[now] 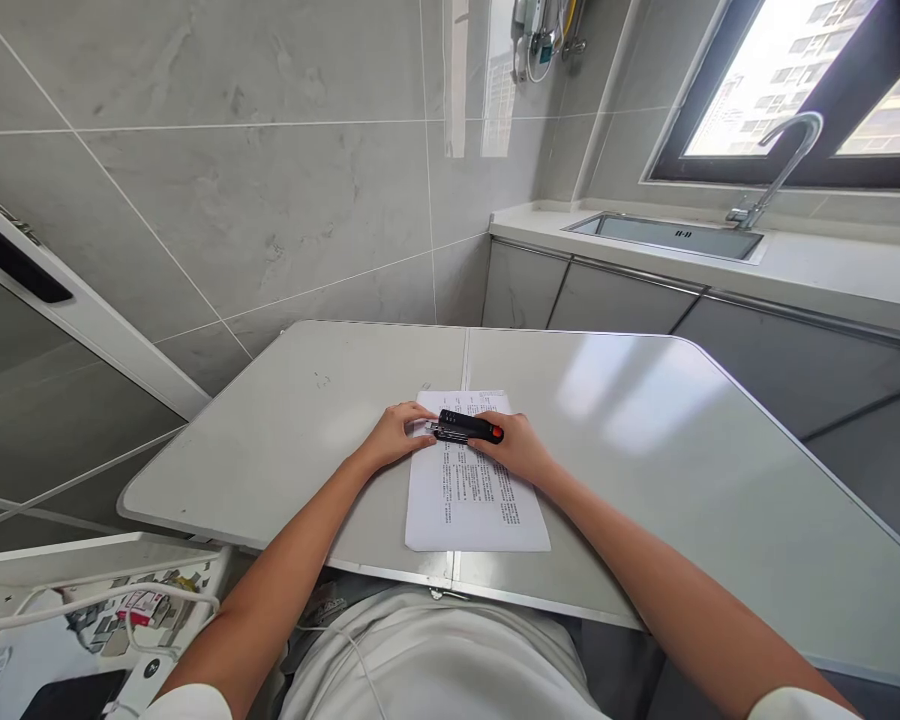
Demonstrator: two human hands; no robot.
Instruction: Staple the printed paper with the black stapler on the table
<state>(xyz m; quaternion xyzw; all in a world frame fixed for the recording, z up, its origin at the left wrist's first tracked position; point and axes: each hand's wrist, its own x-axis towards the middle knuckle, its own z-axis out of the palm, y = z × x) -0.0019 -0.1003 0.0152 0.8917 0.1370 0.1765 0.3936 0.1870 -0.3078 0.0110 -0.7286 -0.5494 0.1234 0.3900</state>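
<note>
A black stapler [465, 428] with a red spot at its right end lies crosswise above a printed sheet of paper [476, 525]. Its right end is gripped by my right hand [516, 447], thumb on the near side and fingers on the far side. At the other end, my left hand [396, 436] has its thumb and fingers closed around a small silvery metal part of the stapler. Exactly how those left fingertips touch the metal is too small to make out. Lines of print show on the paper, partly covered by the stapler and both hands.
The paper lies on a white folding table [307, 400] with a seam down its middle. At the lower left stands a white cart [105, 550] with small items and a cable. Beyond the table are a tiled wall, a counter with a sink [671, 235] and a faucet [787, 160].
</note>
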